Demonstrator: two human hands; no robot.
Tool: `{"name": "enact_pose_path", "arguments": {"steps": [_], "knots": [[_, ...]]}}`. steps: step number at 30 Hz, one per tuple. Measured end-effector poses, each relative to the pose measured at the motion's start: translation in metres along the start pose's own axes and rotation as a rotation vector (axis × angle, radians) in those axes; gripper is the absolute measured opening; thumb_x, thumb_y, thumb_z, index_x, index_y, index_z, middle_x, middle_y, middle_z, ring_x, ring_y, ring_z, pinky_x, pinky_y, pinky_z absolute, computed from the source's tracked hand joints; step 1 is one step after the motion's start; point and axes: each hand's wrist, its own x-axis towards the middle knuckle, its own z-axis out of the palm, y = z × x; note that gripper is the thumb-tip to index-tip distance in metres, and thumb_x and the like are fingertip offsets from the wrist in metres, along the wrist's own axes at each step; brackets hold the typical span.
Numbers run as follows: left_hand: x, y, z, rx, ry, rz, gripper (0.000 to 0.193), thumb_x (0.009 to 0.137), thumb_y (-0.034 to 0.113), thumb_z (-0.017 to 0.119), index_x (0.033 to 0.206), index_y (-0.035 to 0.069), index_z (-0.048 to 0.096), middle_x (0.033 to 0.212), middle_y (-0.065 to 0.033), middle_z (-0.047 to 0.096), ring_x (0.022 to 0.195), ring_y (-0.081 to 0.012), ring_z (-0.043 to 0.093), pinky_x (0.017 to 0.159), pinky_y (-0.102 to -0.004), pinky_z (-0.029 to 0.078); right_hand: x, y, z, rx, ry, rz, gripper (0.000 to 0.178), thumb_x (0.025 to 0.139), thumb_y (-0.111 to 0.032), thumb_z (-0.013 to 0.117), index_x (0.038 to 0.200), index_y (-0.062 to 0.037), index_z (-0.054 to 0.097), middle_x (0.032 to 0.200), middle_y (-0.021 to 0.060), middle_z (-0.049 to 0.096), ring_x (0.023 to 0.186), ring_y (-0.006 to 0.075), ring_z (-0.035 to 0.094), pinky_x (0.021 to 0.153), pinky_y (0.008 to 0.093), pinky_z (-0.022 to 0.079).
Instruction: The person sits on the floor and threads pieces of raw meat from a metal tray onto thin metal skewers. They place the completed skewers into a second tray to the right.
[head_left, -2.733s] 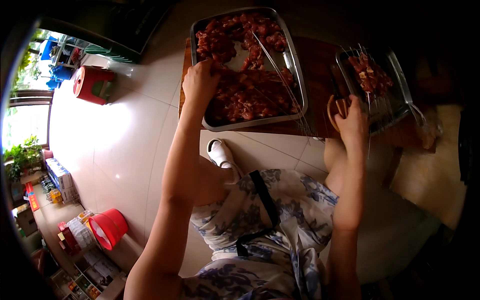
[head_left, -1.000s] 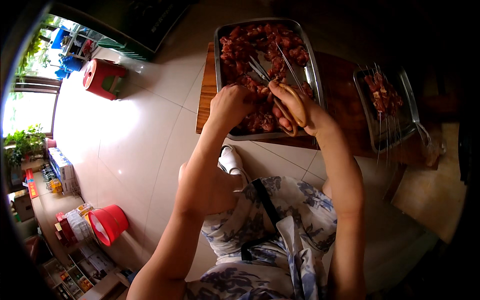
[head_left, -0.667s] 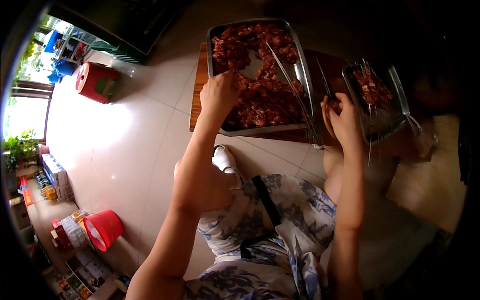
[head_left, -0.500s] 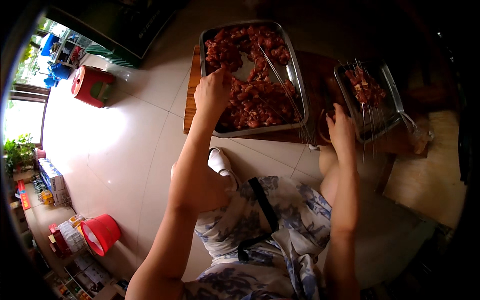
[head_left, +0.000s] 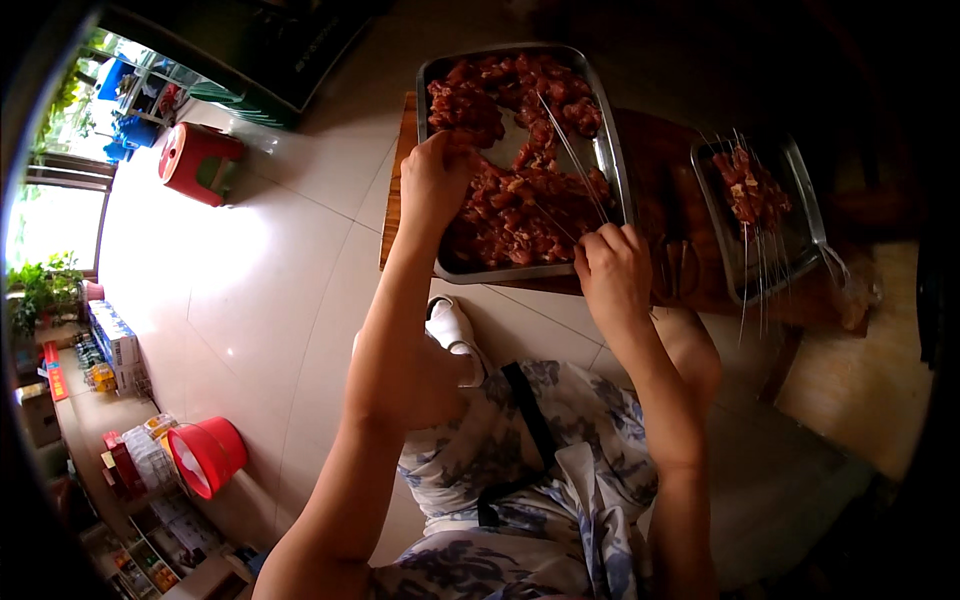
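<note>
A large metal tray point(head_left: 622, 185) holds chunks of raw red meat point(head_left: 520, 215), with a bare patch of metal near its middle. My left hand point(head_left: 433, 185) reaches over the tray's left rim, its fingers closed at the edge of the meat. What lies under those fingertips is partly hidden. Long thin metal skewers point(head_left: 570, 150) lie slantwise across the meat. At the tray's near right corner, my right hand point(head_left: 613, 272) is pinched on the near ends of the skewers; how many it grips cannot be made out.
To the right, a smaller metal tray point(head_left: 805, 185) holds loaded meat skewers point(head_left: 750, 190), their bare ends pointing toward me. Both trays rest on a wooden table point(head_left: 395, 215). A red stool point(head_left: 195, 165) and a red bucket point(head_left: 215, 455) stand on the tiled floor at left.
My right hand has moved left, from the gap between the two trays to the skewer ends at the large tray's corner. My left hand stays at the meat. The view has shifted slightly.
</note>
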Motion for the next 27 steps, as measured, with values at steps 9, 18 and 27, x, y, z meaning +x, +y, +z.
{"name": "enact_pose_path", "arguments": {"steps": [9,18,27], "knots": [[0.004,0.012,0.006,-1.036,-0.021,-0.429,0.028,0.097,0.021,0.051,0.115,0.000,0.055,0.107,-0.0096,0.064,0.089,-0.0184,0.063,0.077,-0.0355,0.052,-0.002,0.007,-0.016,0.654,0.147,0.152,0.004,0.087,-0.004,0.059,0.089,-0.0003,0.057,0.084,0.0106,0.058,0.069,0.0240,0.057,0.059,0.0298,0.044],[-0.011,0.044,0.022,-1.507,-0.329,-0.350,0.018,0.091,0.016,0.060,0.106,0.006,0.060,0.105,-0.0086,0.064,0.099,-0.0225,0.063,0.078,-0.0371,0.056,-0.014,0.011,-0.016,0.918,0.065,0.341,0.009,0.089,-0.007,0.060,0.090,0.0014,0.059,0.081,0.0051,0.059,0.068,0.0101,0.051,0.060,0.0220,0.043],[-0.020,0.044,0.036,-1.464,-0.351,-0.430,0.019,0.088,0.000,0.056,0.107,0.000,0.058,0.103,-0.0131,0.064,0.095,-0.0274,0.065,0.069,-0.0354,0.055,-0.021,0.013,-0.016,0.947,0.032,0.414,0.010,0.089,-0.009,0.060,0.090,0.0009,0.059,0.076,0.0023,0.057,0.063,0.0072,0.049,0.055,0.0211,0.040]]}}
